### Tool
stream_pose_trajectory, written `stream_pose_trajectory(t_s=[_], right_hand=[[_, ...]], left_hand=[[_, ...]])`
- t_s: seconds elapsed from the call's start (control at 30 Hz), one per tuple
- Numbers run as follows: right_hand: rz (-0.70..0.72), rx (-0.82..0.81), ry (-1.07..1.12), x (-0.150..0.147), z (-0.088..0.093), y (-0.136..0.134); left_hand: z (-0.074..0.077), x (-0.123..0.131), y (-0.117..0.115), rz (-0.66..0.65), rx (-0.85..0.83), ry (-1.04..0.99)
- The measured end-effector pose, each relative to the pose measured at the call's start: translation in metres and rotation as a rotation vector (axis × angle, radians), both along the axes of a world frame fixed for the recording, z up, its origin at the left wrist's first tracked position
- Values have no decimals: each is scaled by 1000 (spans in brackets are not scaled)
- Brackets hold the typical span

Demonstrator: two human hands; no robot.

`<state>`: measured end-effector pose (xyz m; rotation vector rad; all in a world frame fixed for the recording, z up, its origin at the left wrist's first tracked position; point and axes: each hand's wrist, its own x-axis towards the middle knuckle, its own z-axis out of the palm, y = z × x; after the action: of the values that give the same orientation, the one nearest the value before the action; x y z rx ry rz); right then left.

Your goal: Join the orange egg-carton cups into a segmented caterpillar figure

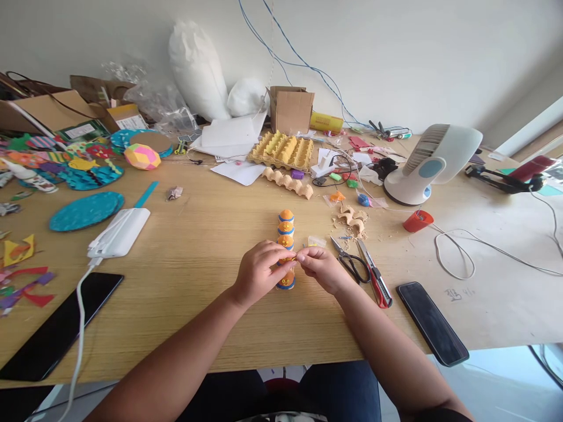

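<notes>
Row of orange-and-blue painted egg-carton cups (285, 225) lies mid-way on the pale wooden table (197, 246), with my left hand (257, 272) and right hand (323, 269) both pinched on its near segment. I judge it light, thin, crushable cardboard, so I'd hold it gently by the cup rims.

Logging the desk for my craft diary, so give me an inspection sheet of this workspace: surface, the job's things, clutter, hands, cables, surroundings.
Surface: wooden table, with cardboard scraps lying beyond the scissors.
Job's things: row of orange-and-blue cups, its near end under the hands.
Clutter: scissors, red knife, phone, egg tray, paper cut-outs, fan.
Hands: left hand grips the row; right hand pinches something small at it, too small to tell.
Cables: white cable looped at right; lead runs from the power bank off the near edge.
Surroundings: white wall with blue wires.
</notes>
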<state>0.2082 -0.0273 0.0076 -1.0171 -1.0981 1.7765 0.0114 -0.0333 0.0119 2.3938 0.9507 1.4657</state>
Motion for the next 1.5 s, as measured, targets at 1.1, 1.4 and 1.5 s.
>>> stream_pose_trajectory(t_s=[1.1, 1.4, 1.5], right_hand=[[38, 4, 26, 1, 3, -2], [93, 38, 16, 1, 2, -1], [68, 40, 18, 1, 0, -1]], left_hand=[[-2, -3, 1, -31, -72, -48], [2, -2, 0, -6, -94, -65], [1, -2, 0, 0, -94, -56]])
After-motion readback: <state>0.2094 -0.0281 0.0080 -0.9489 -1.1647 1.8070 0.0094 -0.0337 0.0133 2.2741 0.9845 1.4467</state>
